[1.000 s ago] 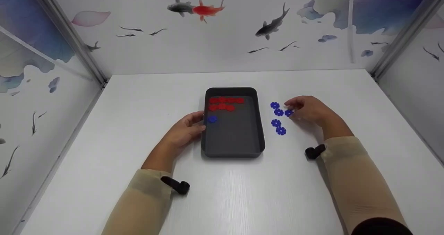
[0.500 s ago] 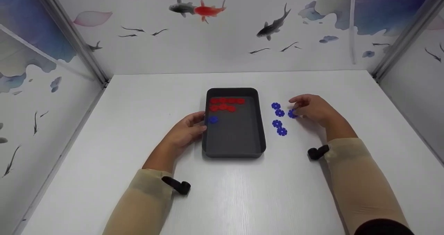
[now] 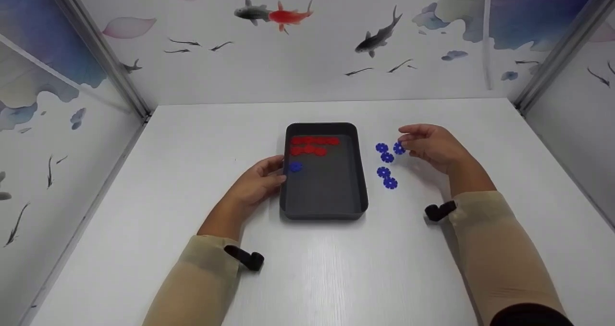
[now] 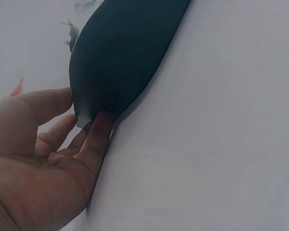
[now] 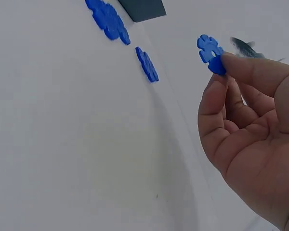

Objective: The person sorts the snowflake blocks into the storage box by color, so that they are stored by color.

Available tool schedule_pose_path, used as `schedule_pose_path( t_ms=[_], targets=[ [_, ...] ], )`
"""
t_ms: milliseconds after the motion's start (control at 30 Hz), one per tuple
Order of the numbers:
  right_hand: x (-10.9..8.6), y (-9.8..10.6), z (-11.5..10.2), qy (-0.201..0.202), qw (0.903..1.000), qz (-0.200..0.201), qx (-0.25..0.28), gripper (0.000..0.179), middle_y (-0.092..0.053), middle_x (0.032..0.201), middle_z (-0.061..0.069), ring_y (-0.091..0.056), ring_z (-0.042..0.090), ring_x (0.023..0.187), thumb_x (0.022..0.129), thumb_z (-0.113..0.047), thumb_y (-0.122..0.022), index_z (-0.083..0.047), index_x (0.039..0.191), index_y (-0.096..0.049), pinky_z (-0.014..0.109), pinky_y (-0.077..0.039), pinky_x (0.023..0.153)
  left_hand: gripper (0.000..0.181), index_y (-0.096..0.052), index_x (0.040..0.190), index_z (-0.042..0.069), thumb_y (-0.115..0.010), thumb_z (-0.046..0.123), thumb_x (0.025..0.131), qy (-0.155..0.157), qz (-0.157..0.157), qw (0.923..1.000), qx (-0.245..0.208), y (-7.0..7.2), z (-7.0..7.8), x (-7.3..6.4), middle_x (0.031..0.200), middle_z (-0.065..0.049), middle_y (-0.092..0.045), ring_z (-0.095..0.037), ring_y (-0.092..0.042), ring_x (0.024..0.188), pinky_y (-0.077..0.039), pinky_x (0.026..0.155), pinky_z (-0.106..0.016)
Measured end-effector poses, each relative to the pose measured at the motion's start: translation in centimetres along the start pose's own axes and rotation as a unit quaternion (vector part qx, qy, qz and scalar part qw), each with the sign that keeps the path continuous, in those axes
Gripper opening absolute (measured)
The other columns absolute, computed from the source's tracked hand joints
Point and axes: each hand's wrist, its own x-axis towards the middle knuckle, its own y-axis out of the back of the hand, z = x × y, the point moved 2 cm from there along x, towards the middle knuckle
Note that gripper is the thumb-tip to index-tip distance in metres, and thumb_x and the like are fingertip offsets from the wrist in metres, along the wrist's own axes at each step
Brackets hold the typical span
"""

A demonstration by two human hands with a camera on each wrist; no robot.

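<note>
Against the left wall of a dark grey tray (image 3: 324, 191), my left hand (image 3: 254, 184) rests with thumb and fingertips touching its outside. The left wrist view shows this left hand (image 4: 48, 149) with its fingers at the dark tray wall (image 4: 120, 53). My right hand (image 3: 432, 145) pinches a blue snowflake disc (image 3: 399, 148) between thumb and fingertip. That disc (image 5: 209, 53) is held up on its edge in the right wrist view. Several more blue discs (image 3: 383, 172) lie right of the tray. Inside it, red discs (image 3: 308, 149) form two rows, with a blue disc (image 3: 295, 166) below them.
A white table (image 3: 307, 268) bears the tray and loose discs. Panels (image 3: 317, 71) printed with fish enclose its back and sides, with metal posts at the corners. A black camera (image 3: 247, 257) is strapped to the left wrist, another (image 3: 439, 211) to the right.
My right hand has drawn the blue disc rightward off the others, then raised it and moved it slightly away from me. The left hand keeps its place at the tray.
</note>
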Motion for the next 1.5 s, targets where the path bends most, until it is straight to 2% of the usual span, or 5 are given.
schedule_pose_path(
  t_ms=[333,633,1000,1200,1500],
  targets=[
    [-1.1,-4.8,-3.4,0.063,0.9943,-0.07,0.05,0.033,-0.075,0.112,-0.002,-0.07,0.012,0.098,0.102,-0.011,-0.073,-0.014,0.135,-0.07,0.024,-0.059,0.087,0.062,-0.049,0.16,0.016,-0.067,0.002,0.102,-0.009,-0.002,0.9999,0.007,0.2,-0.1,0.1,0.164,-0.006,-0.048,-0.025,-0.053,0.148,-0.046,0.119,-0.042],
    [-1.4,-10.0,-6.0,0.106,0.9875,-0.116,0.015,0.031,-0.074,0.106,-0.002,-0.067,0.014,0.093,0.1,-0.009,-0.073,-0.011,0.132,-0.071,0.024,-0.057,0.077,0.061,-0.05,0.159,0.016,-0.067,0.001,0.102,-0.008,0.004,0.9999,0.01,0.1,-0.1,0.0,0.165,-0.006,-0.048,-0.025,-0.055,0.146,-0.046,0.12,-0.044],
    [1.2,-16.0,-9.6,0.068,0.9821,-0.176,0.009,0.035,-0.073,0.104,0.002,-0.069,0.014,0.093,0.098,-0.002,-0.075,-0.008,0.132,-0.07,0.027,-0.062,0.083,0.061,-0.05,0.159,0.017,-0.068,0.005,0.102,-0.007,0.002,0.9999,0.008,0.1,-0.1,0.0,0.164,-0.005,-0.048,-0.025,-0.056,0.144,-0.047,0.118,-0.042],
    [3.4,-18.2,-9.5,0.05,0.9791,-0.197,0.011,0.044,-0.075,0.099,0.003,-0.07,0.013,0.088,0.098,0.003,-0.072,0.001,0.141,-0.063,0.029,-0.06,0.082,0.059,-0.05,0.158,0.018,-0.068,0.006,0.103,-0.003,0.001,0.9999,0.015,0.1,0.0,0.0,0.164,-0.004,-0.049,-0.024,-0.056,0.144,-0.047,0.118,-0.043],
    [5.3,-19.8,-8.3,0.03,0.9834,-0.178,-0.02,0.037,-0.073,0.107,0.005,-0.069,0.018,0.097,0.099,-0.003,-0.074,-0.01,0.135,-0.069,0.033,-0.06,0.09,0.059,-0.051,0.158,0.018,-0.069,0.006,0.103,-0.001,-0.001,1.0,0.009,0.2,0.1,-0.1,0.164,-0.004,-0.049,-0.023,-0.056,0.144,-0.047,0.12,-0.042]
  ],
)
